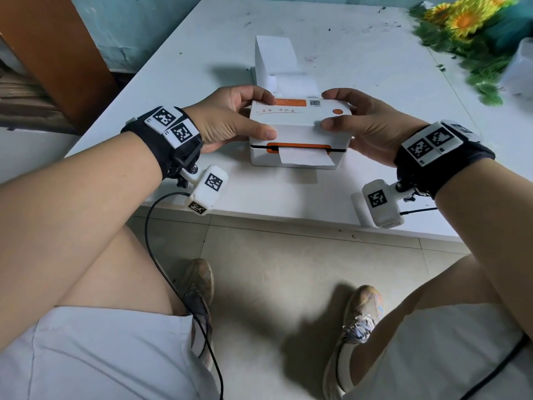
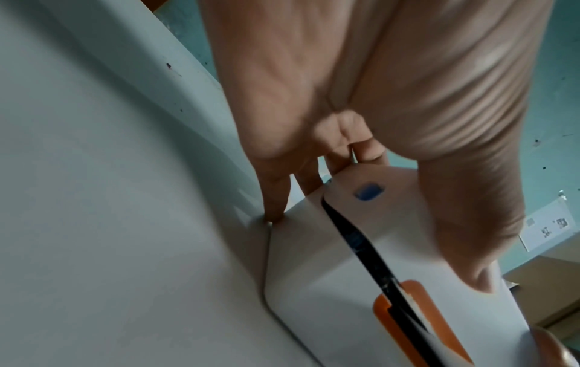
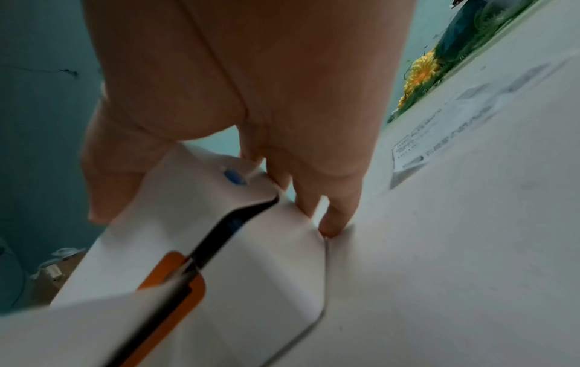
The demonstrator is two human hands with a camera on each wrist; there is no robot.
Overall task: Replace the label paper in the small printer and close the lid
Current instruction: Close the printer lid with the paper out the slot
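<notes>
A small white printer [image 1: 300, 140] with an orange slot stands near the table's front edge. A strip of label paper [image 1: 305, 155] sticks out of the slot. Its lid [image 1: 300, 112] lies down on the body, with a thin dark seam between them [image 2: 354, 238]. My left hand [image 1: 264, 115] grips the lid's left end, thumb on the front and fingers over the back. My right hand [image 1: 328, 109] grips the right end the same way. A blue button shows on each side of the lid [image 2: 369, 191] [image 3: 234, 177]. The little finger of each hand touches the table [image 3: 470, 248].
A white box [image 1: 275, 56] stands just behind the printer, with white paper [image 1: 294, 82] leading from it to the printer's back. Artificial sunflowers [image 1: 461, 21] lie at the far right. A brown wooden panel [image 1: 57, 53] leans at the left. The table edge [image 1: 288, 215] runs close below the printer.
</notes>
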